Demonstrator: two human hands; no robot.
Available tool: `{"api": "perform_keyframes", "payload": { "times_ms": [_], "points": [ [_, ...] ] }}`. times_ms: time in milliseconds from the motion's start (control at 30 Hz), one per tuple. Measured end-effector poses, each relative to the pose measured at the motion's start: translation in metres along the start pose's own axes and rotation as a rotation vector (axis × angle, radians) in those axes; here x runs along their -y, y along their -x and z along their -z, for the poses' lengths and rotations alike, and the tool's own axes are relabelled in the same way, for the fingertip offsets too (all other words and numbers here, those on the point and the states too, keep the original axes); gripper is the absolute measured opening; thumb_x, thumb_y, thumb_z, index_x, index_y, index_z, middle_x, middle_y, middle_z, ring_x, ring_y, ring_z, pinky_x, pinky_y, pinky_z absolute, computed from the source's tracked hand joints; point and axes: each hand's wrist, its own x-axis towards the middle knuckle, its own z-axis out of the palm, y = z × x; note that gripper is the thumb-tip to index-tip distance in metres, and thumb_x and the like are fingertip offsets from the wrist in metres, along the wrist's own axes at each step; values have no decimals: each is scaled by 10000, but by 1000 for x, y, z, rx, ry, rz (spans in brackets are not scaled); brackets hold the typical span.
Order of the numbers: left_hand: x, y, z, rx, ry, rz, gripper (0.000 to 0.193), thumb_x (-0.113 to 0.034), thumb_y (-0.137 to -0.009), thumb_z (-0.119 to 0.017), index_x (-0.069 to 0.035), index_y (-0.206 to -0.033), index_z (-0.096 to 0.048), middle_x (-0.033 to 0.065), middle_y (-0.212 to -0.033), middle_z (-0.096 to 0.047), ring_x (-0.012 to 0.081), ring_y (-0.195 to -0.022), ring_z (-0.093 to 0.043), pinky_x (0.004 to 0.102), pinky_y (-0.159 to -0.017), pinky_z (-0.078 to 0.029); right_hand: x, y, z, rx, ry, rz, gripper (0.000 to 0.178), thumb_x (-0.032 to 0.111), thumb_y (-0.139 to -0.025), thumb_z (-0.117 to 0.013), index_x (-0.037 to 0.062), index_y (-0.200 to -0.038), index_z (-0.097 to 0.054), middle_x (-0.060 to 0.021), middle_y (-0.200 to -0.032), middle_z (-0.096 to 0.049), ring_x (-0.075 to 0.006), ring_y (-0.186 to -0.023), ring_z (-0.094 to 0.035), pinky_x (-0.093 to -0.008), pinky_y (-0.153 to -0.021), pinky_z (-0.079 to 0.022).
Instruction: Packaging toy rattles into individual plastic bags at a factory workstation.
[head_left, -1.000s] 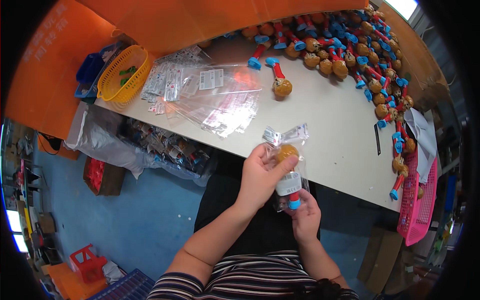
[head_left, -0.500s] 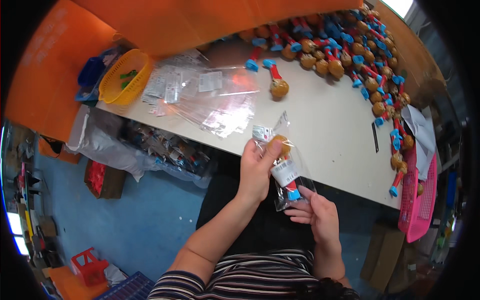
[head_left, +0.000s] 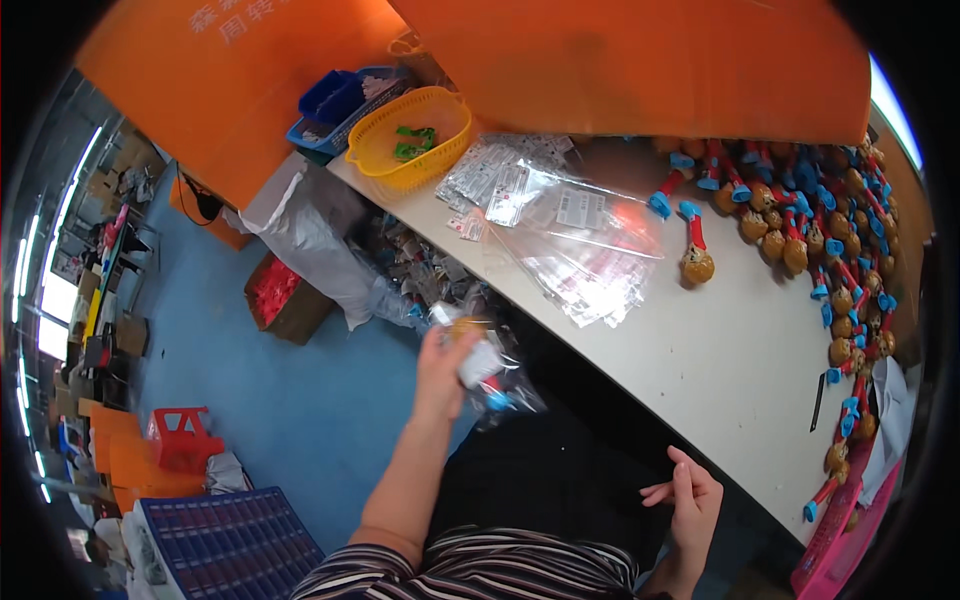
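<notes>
Left hand [head_left: 440,372] pinches bagged toy [head_left: 482,362], now swung toward pile of bagged items [head_left: 428,262] below table [head_left: 690,370]; right hand [head_left: 692,497], fingers loosely parted, has come away empty, leaving left carrying alone.

A brown-headed toy [head_left: 490,384] with red shaft and blue base is held aslant in the left hand [head_left: 440,372], encased in a clear bag [head_left: 524,396], white label [head_left: 481,363] amidships.

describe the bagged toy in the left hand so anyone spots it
Beside the off-white table, find the person's bare left hand. It holds a clear plastic bag containing a brown-headed toy with a blue foot and white wrap. Unlike the heaped bagged toys beyond, this one is held.
</notes>
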Motion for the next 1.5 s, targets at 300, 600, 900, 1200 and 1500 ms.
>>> {"api": "perform_keyframes", "payload": {
  "times_ms": [300, 600, 900, 1200, 1500],
  "points": [
    [-48, -233, 85, -467, -27, -388, 259, -238, -924, -573, -18, -1054, -613, 99, -955, -649, 216, -816, -623, 359, -737, -506, 20, -6, -16, 172, 243, -11, 264, 33, -924, -571, -64, -1159, -646, -130, -764, -717, -151, -754, -697, -250, -715, -525],
    [-34, -63, -143, 217, -718, -663, 315, -138, -943, -585, 9, -1217, -535, 131, -1032, -615, 227, -1055, -568, 384, -964, -432, -4, -5, -26, 53, 203, -54, 276, 114, -922, -635, -32, -1156, -651, -102, -797, -722, -93, -662, -639, -221, -611, -489],
    [6, -88, -188, 389, -1262, -503, 274, -216, -892, -649, 1, -1051, -700, 231, -1189, -648, 387, -1136, -607, 394, -991, -467, 36, -15, -28, 185, 370, 168, 258, 104, -907, -650, -33, -1125, -664, -119, -875, -740, -157, -797, -708, -254, -702, -537],
    [2, -26, -135, 680, -1097, -699, 231, -144, -906, -653, -55, -1113, -702, 191, -1248, -635, 348, -1274, -528, 411, -1076, -391, 62, -134, -54, 81, -327, -164, 531, 418, -1032, -426, -63, -1207, -569, -168, -1017, -683, -222, -871, -695, -324, -747, -586],
    [21, 3, -139, 713, -1272, -905, 257, -189, -895, -665, -110, -1138, -688, 146, -1266, -623, 392, -1227, -542, 484, -1057, -409, 78, -144, -23, 287, 125, -304, 342, 301, -967, -588, -22, -1006, -694, -76, -798, -674, -97, -624, -600, -200, -527, -466]
  ]
}}
